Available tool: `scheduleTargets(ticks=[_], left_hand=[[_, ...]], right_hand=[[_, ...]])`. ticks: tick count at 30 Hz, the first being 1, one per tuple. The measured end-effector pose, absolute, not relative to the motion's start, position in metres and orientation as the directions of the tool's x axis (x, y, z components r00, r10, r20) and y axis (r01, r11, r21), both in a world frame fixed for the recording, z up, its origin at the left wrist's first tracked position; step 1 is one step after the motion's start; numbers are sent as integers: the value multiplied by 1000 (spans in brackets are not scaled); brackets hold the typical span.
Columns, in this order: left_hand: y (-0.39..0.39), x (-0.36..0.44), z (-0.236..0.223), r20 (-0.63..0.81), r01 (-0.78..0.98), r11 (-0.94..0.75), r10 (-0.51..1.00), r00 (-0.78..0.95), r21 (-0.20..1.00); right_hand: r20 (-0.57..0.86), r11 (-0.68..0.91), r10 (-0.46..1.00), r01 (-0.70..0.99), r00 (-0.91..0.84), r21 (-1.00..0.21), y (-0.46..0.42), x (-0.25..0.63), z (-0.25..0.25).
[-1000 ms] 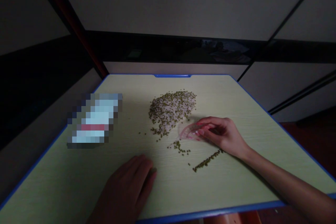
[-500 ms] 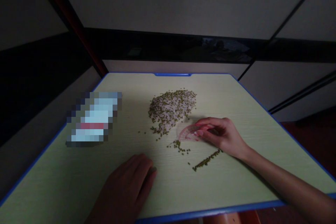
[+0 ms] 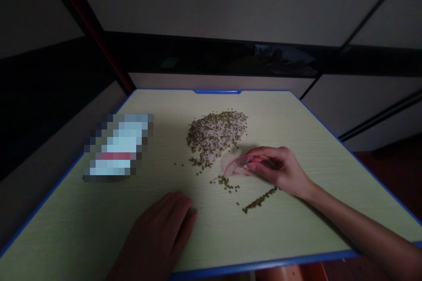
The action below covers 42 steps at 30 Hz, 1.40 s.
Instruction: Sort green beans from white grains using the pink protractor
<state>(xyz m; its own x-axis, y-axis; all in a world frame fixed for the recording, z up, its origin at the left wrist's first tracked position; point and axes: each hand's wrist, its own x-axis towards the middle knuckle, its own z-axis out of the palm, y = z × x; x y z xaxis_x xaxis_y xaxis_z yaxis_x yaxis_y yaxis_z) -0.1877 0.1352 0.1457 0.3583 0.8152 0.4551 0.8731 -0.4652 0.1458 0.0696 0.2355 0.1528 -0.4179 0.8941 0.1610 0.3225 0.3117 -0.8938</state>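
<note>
Use the big pile of green beans and pale grains (image 3: 217,134) as your marker. Your right hand (image 3: 280,169) is on the right of the pile, toward you, with its thumb and fingers pinched close together on a clear pink curved piece (image 3: 235,167). That piece is just beside the pile, on its near right, and I can't tell if its edge touches the table (image 3: 306,140). A little bunch of green beans (image 3: 227,184) lies right by the piece, on your side of the pile, and a thin row of green beans (image 3: 260,200) lies past that, nearer to you. Your left hand (image 3: 161,228) rests on your side of the pile, a bit to the left, fingers bent and side by side; I can't tell if anything is under the palm. I think a soft pinch is best, since the piece looks thin and may bend. Small, slow moves with its edge low should help, as beans this round may roll. Mind your right wrist too: it is close to the row, and a bump could spoil it.
</note>
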Motion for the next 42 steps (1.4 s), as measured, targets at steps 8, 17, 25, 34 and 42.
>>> scheduleTargets(ticks=[8,17,25,34,42], left_hand=[[135,-186,144,444,867,-466,823,353,175],[137,-186,146,446,870,-469,817,364,149],[135,-187,145,428,873,-458,832,355,167],[133,-187,144,466,885,-459,801,376,76],[132,-189,140,420,885,-449,832,362,127]], right_hand=[[165,324,890,336,-424,-884,235,68,153],[168,327,885,323,-434,-888,235,68,153],[175,354,878,356,-446,-865,234,69,155],[224,390,861,309,-457,-868,235,69,151],[233,398,856,303,-461,-866,235,70,149]])
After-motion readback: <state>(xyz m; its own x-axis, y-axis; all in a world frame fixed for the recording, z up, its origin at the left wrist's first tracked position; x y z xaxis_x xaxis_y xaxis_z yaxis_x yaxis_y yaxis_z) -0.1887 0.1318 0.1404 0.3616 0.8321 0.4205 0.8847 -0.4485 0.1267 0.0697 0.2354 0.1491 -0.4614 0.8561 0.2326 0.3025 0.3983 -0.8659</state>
